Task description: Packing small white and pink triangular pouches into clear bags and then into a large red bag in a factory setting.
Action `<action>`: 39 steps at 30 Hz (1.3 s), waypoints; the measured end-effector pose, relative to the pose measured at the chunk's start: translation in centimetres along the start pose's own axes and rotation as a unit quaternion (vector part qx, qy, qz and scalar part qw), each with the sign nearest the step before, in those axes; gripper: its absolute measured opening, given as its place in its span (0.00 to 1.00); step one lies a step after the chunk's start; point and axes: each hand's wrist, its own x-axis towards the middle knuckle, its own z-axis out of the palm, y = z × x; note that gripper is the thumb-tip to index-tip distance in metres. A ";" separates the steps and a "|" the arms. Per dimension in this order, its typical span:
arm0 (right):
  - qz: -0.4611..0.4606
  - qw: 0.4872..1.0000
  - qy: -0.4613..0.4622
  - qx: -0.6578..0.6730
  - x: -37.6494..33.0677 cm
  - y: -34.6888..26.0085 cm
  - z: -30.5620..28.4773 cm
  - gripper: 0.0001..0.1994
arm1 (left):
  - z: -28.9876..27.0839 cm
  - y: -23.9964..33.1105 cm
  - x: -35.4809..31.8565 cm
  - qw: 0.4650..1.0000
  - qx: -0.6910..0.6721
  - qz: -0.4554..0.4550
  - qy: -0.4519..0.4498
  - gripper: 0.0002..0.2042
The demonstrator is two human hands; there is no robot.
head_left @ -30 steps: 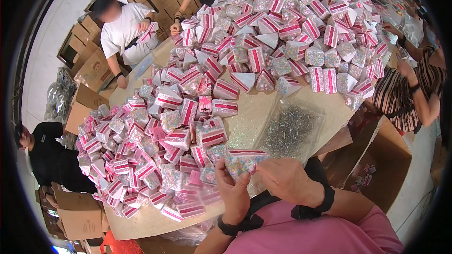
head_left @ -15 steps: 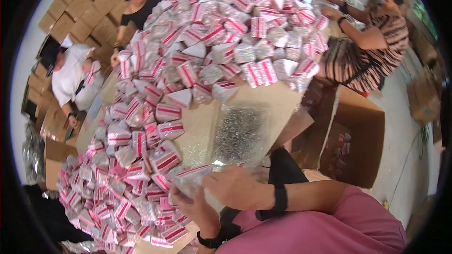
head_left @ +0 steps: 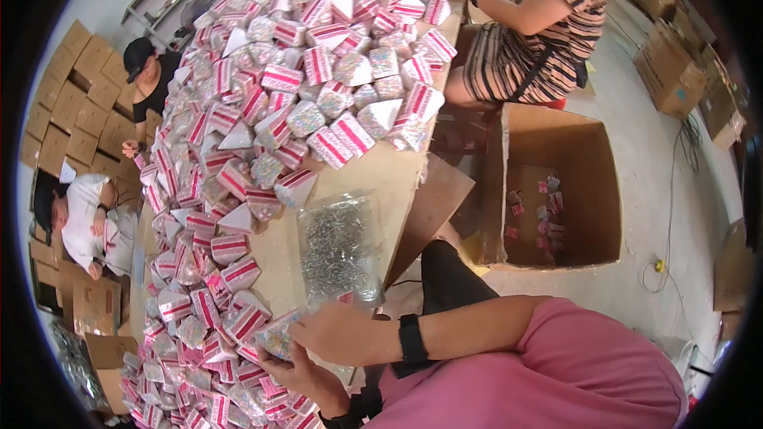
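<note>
A glittery wedge-shaped packet (head_left: 274, 335) is held between both hands at the near edge of the table. My left hand (head_left: 308, 377) grips it from below, its thumb up against the packet's side. From above, my right hand (head_left: 338, 334) closes over the packet's right end, the fingertips partly hidden. A small pink piece (head_left: 346, 298) shows just beyond the right hand's knuckles. Just past my hands lies a shallow clear tray (head_left: 373, 258) filled with small silvery metal pieces. Heaped packets (head_left: 238, 274) with white and pink-striped sides crowd close on the left.
The packet heap (head_left: 318, 63) runs along the table (head_left: 389, 171). At the right stands an open cardboard box (head_left: 608, 191) with several small pink items inside. One person (head_left: 528, 32) sits beyond it; two others (head_left: 151, 71) are at the left. A cable (head_left: 671, 214) lies on the floor.
The view has turned to the right, so the table and heap sit further left and more of the box shows. Both hands stay together on the packet.
</note>
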 end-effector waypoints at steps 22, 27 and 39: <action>0.214 0.832 -0.049 0.510 -2.5 5.0 -3.3 0.18 | 2.3 2.1 -1.3 0.978 0.153 0.011 -0.141 0.29; 0.288 0.798 -0.101 0.520 -2.0 3.2 -4.2 0.17 | 1.2 1.0 -1.6 0.991 0.049 -0.040 -0.118 0.36; 0.387 0.746 -0.146 0.522 -3.6 4.9 -1.1 0.10 | -18.2 7.3 12.3 0.990 0.059 0.075 -0.099 0.16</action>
